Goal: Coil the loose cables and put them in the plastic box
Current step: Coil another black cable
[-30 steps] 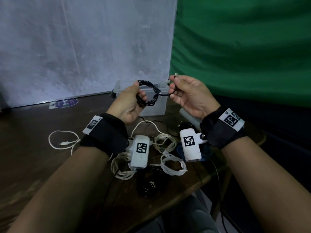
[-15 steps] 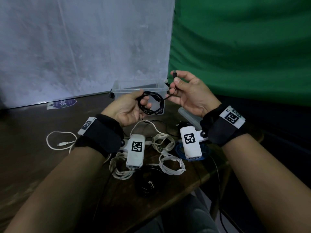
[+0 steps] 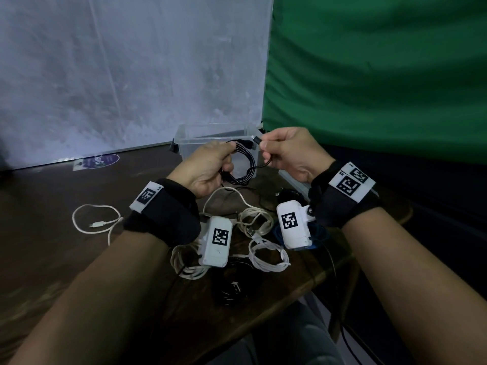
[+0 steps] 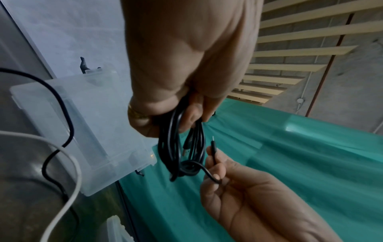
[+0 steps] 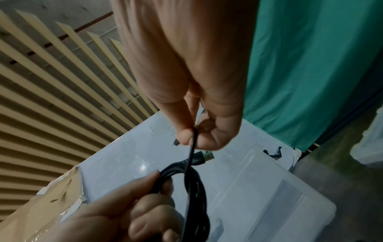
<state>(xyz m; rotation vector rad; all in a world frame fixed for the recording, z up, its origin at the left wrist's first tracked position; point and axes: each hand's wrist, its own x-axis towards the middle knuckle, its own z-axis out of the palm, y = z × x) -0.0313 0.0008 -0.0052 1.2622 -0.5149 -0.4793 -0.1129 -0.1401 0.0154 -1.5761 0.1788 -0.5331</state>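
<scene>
Black cable (image 3: 241, 164), coiled into several loops, held in the air in front of the clear plastic box (image 3: 184, 143), above the wooden table (image 3: 52, 233). Gripped at the top of the coil by the left hand (image 3: 208, 168), fingers curled round the bundled strands. Free tail pinched by the right hand (image 3: 287, 151) between thumb and fingertips, small plug end poking up past them.

Against half a second ago: right hand lower and closer to the coil, plug now level with the box rim rather than raised above it; tail shorter and crossing the lower part of the coil. Against a second ago: coil lower, no longer lifted clear of the box front.

From the left wrist view only: tail wrapped once round the bottom of the coil (image 4: 182, 157) in a small loop, and a gold ring (image 4: 134, 113) on a left finger. From the right wrist view only: USB-A plug (image 5: 204, 156) sticking out of the coil's top, beside the taut tail. From the head view only: everything lying on the table.

Counted there: one black cable in hand, one loose white cable (image 3: 95, 219) at left, three coiled white bundles (image 3: 266, 255) near the wrists, one blue cable (image 3: 319, 233) mostly hidden under the right wrist camera, one dark cable heap (image 3: 232, 288) near the table edge. One box, lid off.
</scene>
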